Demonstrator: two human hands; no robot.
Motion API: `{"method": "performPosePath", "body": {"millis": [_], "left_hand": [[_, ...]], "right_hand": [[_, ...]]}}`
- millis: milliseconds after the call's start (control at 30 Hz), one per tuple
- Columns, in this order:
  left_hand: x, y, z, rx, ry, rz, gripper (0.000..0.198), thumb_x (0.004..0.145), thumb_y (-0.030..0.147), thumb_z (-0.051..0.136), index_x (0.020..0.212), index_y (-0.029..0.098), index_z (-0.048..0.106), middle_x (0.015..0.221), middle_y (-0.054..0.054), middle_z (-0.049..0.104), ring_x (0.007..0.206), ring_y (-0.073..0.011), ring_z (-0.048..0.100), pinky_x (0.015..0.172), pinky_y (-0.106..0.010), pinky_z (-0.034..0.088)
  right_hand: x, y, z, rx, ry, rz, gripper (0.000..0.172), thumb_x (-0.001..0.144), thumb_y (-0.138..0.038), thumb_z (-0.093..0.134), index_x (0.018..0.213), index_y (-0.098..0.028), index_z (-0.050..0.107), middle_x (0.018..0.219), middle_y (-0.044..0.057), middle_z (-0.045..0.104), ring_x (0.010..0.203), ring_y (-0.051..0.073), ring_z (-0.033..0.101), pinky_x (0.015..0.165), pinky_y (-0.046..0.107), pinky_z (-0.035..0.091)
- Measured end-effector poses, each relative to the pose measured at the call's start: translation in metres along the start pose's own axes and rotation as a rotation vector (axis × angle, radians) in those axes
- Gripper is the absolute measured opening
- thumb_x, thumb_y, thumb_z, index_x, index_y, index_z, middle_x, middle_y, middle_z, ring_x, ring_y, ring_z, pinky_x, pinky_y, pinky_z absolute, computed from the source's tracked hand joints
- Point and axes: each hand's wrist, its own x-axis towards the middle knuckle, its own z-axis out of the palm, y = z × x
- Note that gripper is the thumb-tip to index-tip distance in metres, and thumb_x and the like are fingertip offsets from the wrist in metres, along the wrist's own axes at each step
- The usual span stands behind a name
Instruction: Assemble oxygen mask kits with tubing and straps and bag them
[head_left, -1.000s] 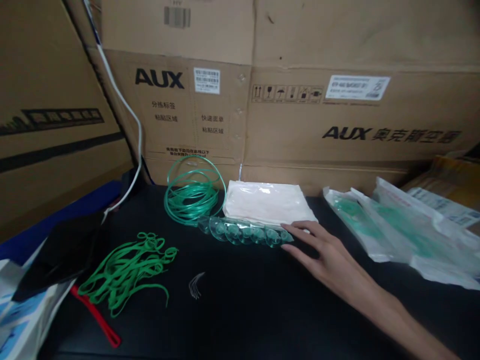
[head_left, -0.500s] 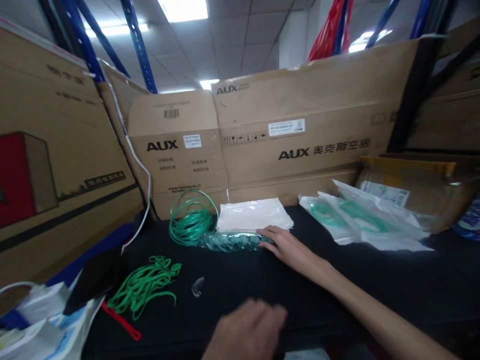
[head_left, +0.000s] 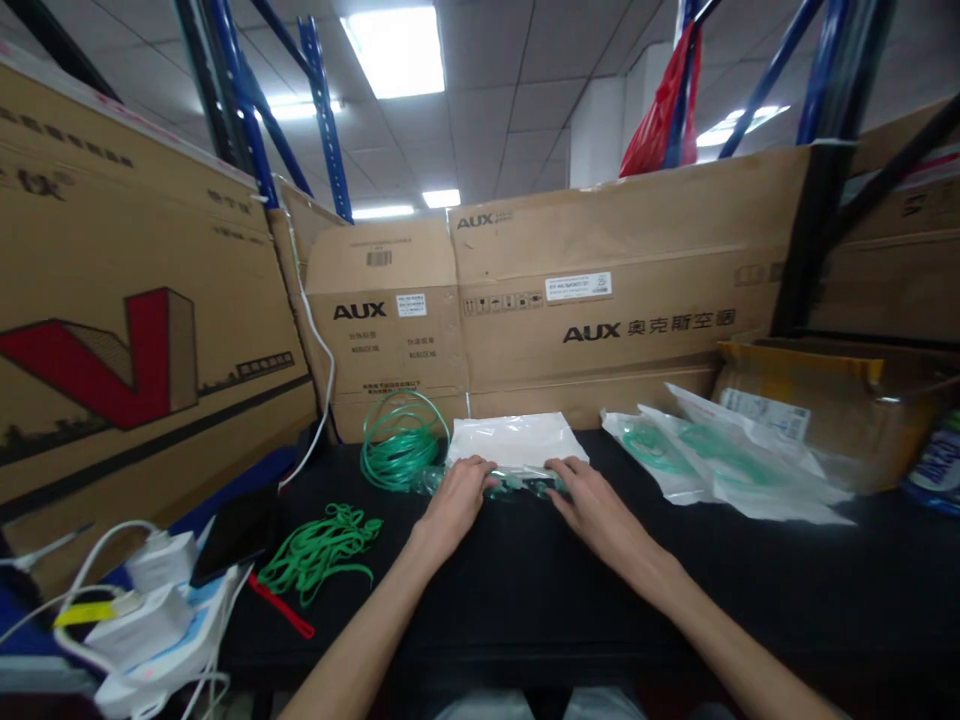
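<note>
My left hand point(head_left: 456, 498) and my right hand point(head_left: 591, 497) both rest on a row of clear green plastic mask pieces point(head_left: 517, 484) lying on the black table point(head_left: 525, 590). Each hand's fingers curl over one end of the row, left hand on the left end, right hand on the right end. Just behind the row lies a flat stack of white plastic bags point(head_left: 516, 440). A coil of green tubing point(head_left: 399, 442) sits to the left of the stack.
Green elastic straps point(head_left: 322, 545) and a red strip point(head_left: 281, 605) lie at front left, by a black pouch point(head_left: 238, 533) and white chargers point(head_left: 154, 600). Packaged green masks in bags point(head_left: 720, 465) lie to the right. Cardboard boxes point(head_left: 585, 300) wall the table's back and left.
The view has tilted up and back. My left hand came in from the bottom and reached forward onto the left end of the mask row. My right hand stays on the right end.
</note>
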Motion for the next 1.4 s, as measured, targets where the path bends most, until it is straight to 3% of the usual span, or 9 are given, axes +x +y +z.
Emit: {"method": "performPosePath", "body": {"millis": [167, 267, 367, 500, 667, 867, 1033, 1200, 1400], "left_hand": [[-0.022, 0.003, -0.037, -0.016, 0.033, -0.078, 0.029, 0.105, 0.029, 0.049, 0.127, 0.02, 0.065, 0.131, -0.009, 0.068, 0.126, -0.0211, 0.061, 0.11, -0.031, 0.041], [-0.055, -0.003, -0.064, 0.021, -0.029, -0.198, 0.027, 0.103, 0.037, 0.051, 0.108, 0.021, 0.072, 0.111, -0.008, 0.074, 0.109, -0.0249, 0.067, 0.098, -0.034, 0.046], [-0.084, -0.014, -0.078, 0.057, -0.152, -0.324, 0.018, 0.093, 0.036, 0.064, 0.094, 0.022, 0.076, 0.097, -0.007, 0.074, 0.096, -0.0271, 0.07, 0.084, -0.034, 0.048], [-0.097, -0.026, -0.071, 0.07, -0.244, -0.433, 0.015, 0.085, 0.028, 0.072, 0.098, 0.02, 0.075, 0.098, -0.007, 0.075, 0.092, -0.025, 0.07, 0.077, -0.03, 0.047], [-0.092, -0.032, -0.053, 0.043, -0.284, -0.426, 0.017, 0.087, 0.015, 0.064, 0.1, 0.021, 0.073, 0.092, -0.004, 0.076, 0.086, -0.0193, 0.07, 0.072, -0.025, 0.044], [-0.091, -0.033, -0.05, 0.048, -0.267, -0.4, 0.017, 0.094, 0.019, 0.057, 0.094, 0.022, 0.074, 0.088, -0.004, 0.076, 0.085, -0.0198, 0.07, 0.072, -0.026, 0.042], [-0.093, -0.034, -0.052, 0.057, -0.226, -0.397, 0.013, 0.092, 0.028, 0.063, 0.096, 0.022, 0.074, 0.089, -0.004, 0.074, 0.084, -0.0208, 0.07, 0.072, -0.026, 0.044], [-0.087, -0.031, -0.046, 0.072, -0.16, -0.312, 0.016, 0.093, 0.021, 0.06, 0.092, 0.021, 0.075, 0.099, -0.006, 0.071, 0.096, -0.0221, 0.067, 0.082, -0.028, 0.044], [-0.082, -0.021, -0.038, 0.061, -0.145, -0.261, 0.017, 0.094, 0.021, 0.058, 0.093, 0.021, 0.075, 0.096, -0.005, 0.072, 0.09, -0.0209, 0.068, 0.081, -0.029, 0.046]], "right_hand": [[-0.028, 0.002, -0.012, 0.107, -0.152, -0.017, 0.033, 0.091, -0.024, 0.067, 0.124, -0.023, 0.07, 0.108, 0.007, 0.075, 0.102, 0.025, 0.071, 0.091, 0.034, 0.055], [-0.037, -0.002, -0.008, 0.149, -0.195, -0.016, 0.039, 0.091, -0.024, 0.065, 0.129, -0.026, 0.069, 0.11, 0.006, 0.075, 0.108, 0.026, 0.069, 0.095, 0.035, 0.054], [-0.039, -0.007, -0.004, 0.164, -0.202, -0.001, 0.038, 0.092, -0.023, 0.062, 0.129, -0.025, 0.068, 0.115, 0.009, 0.073, 0.114, 0.028, 0.067, 0.099, 0.039, 0.052], [-0.042, -0.011, -0.005, 0.155, -0.213, -0.004, 0.038, 0.094, -0.024, 0.06, 0.131, -0.024, 0.067, 0.124, 0.011, 0.071, 0.12, 0.029, 0.065, 0.103, 0.042, 0.051], [-0.05, -0.011, -0.011, 0.128, -0.235, -0.005, 0.04, 0.096, -0.025, 0.059, 0.136, -0.026, 0.065, 0.129, 0.012, 0.069, 0.122, 0.03, 0.065, 0.104, 0.044, 0.05], [-0.052, -0.017, -0.009, 0.106, -0.224, -0.014, 0.04, 0.097, -0.025, 0.06, 0.137, -0.024, 0.063, 0.128, 0.012, 0.07, 0.121, 0.03, 0.065, 0.106, 0.044, 0.049], [-0.052, -0.019, -0.005, 0.092, -0.2, -0.037, 0.038, 0.097, -0.025, 0.061, 0.135, -0.023, 0.065, 0.125, 0.013, 0.07, 0.118, 0.031, 0.066, 0.102, 0.043, 0.052], [-0.053, -0.016, -0.003, 0.073, -0.19, -0.059, 0.038, 0.098, -0.026, 0.061, 0.135, -0.024, 0.065, 0.127, 0.013, 0.07, 0.118, 0.03, 0.067, 0.101, 0.041, 0.053], [-0.054, -0.02, -0.006, 0.056, -0.178, -0.047, 0.043, 0.096, -0.025, 0.063, 0.139, -0.021, 0.062, 0.133, 0.016, 0.068, 0.125, 0.032, 0.064, 0.105, 0.044, 0.05]]}}
